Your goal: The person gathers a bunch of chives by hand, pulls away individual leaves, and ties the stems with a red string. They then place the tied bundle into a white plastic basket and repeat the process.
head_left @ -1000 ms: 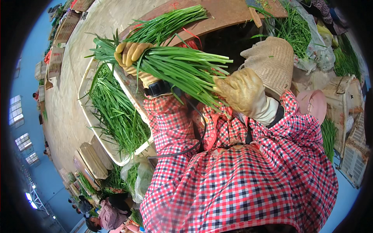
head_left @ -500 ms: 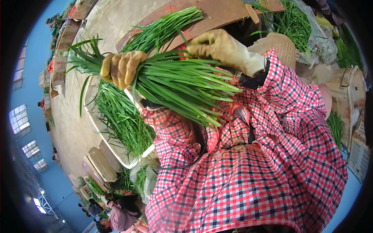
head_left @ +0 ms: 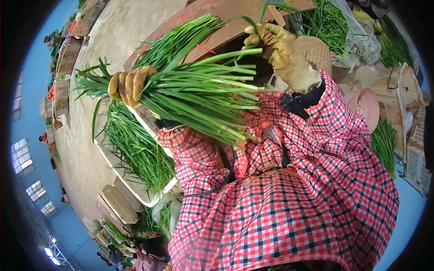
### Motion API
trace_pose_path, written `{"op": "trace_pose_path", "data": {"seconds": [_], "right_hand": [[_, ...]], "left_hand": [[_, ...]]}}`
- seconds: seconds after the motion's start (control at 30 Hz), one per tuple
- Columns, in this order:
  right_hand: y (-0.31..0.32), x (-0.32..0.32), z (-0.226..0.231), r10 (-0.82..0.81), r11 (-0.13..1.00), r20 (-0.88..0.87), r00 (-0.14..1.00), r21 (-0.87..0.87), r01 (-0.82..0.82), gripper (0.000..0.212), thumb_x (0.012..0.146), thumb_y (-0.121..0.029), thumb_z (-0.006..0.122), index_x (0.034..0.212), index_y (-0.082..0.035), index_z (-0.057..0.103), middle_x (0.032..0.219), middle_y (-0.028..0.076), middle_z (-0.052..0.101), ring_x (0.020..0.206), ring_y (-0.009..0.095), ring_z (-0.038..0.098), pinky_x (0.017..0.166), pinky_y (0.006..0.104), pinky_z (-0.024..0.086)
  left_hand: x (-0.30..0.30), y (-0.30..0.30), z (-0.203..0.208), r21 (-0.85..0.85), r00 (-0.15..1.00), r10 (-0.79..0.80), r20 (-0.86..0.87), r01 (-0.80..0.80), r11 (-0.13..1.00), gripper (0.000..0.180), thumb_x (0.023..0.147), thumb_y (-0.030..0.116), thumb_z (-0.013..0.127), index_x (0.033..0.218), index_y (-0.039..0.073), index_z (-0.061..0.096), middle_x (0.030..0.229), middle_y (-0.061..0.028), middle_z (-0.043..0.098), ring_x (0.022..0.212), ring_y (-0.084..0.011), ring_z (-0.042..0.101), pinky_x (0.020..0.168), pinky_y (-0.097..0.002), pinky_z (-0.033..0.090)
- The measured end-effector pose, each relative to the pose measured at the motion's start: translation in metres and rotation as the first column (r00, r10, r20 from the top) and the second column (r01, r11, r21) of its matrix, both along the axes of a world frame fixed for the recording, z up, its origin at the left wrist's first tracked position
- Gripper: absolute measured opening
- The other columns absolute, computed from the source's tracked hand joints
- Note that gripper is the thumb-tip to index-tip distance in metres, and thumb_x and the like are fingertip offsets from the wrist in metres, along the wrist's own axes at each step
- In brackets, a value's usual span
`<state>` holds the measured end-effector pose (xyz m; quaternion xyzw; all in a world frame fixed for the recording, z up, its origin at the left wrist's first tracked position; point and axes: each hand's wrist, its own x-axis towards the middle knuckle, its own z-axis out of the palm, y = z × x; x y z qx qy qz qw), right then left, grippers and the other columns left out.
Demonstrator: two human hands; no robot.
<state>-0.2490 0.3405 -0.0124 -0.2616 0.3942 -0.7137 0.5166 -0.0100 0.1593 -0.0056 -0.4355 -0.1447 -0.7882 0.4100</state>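
Note:
My left hand (head_left: 132, 86), in a stained yellowish work glove, is wrapped round a thick bunch of garlic chives (head_left: 199, 97). Its dark leaf tips stick out to the left of the fist, and the pale cut stems fan out to the right. Raised above the stem ends, my right hand (head_left: 285, 53) wears a matching glove. Its fingers are closed in a pinch on a loose chive leaf (head_left: 244, 18), which bends away to the left. Another bunch of chives (head_left: 178, 39) lies on the brown board (head_left: 210, 11) beyond my left hand, with red ties beside it.
Below my left arm, a white-rimmed tub (head_left: 116, 169) holds many loose chives (head_left: 140, 151). A clear plastic bag (head_left: 361, 43) of greens lies at the upper right, near a woven straw-coloured thing (head_left: 316, 52). A pink stool (head_left: 364, 108) and a crate (head_left: 393, 97) stand at the right.
My right hand has moved right and away from the bunch, drawing a loose leaf up. The bunch in my left hand has shifted slightly left, its stems more spread.

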Motion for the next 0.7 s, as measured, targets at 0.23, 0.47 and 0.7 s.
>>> {"op": "trace_pose_path", "data": {"seconds": [0.23, 0.47, 0.7], "right_hand": [[0.043, -0.088, 0.009, -0.269, 0.952, -0.320, 0.908, -0.232, 0.200, 0.023, 0.103, -0.020, 0.055, 0.109, -0.001, 0.067, 0.106, 0.010, 0.071, 0.096, 0.022, 0.069, 0.094, 0.0346, 0.055], [0.062, -0.186, 0.032, 0.182, 0.786, -0.924, -0.337, -0.070, 0.614, 0.059, 0.097, -0.044, 0.061, 0.136, 0.000, 0.055, 0.133, 0.022, 0.060, 0.115, 0.033, 0.063, 0.098, 0.0393, 0.051], [0.019, -0.028, 0.073, 0.066, 0.998, -0.987, 0.143, 0.064, -0.021, 0.070, 0.085, -0.050, 0.074, 0.139, -0.008, 0.056, 0.134, 0.016, 0.061, 0.125, 0.029, 0.058, 0.104, 0.0385, 0.046]], "left_hand": [[-0.020, -0.036, -0.004, -0.222, 0.975, -0.089, -0.202, 0.043, 0.974, 0.021, 0.101, 0.018, 0.047, 0.081, 0.020, 0.053, 0.067, -0.0009, 0.067, 0.067, -0.0126, 0.066, 0.077, -0.0288, 0.051], [-0.004, -0.046, -0.002, -0.201, 0.993, -0.025, -0.112, 0.002, 0.980, 0.021, 0.100, 0.017, 0.047, 0.084, 0.015, 0.061, 0.065, 0.0013, 0.065, 0.065, -0.0118, 0.065, 0.081, -0.0298, 0.053], [-0.006, 0.001, 0.006, 0.399, 0.732, -0.092, 0.674, -0.257, 0.880, 0.019, 0.101, 0.017, 0.055, 0.088, 0.003, 0.060, 0.069, 0.0000, 0.059, 0.060, -0.0128, 0.055, 0.065, -0.0306, 0.052]]}}
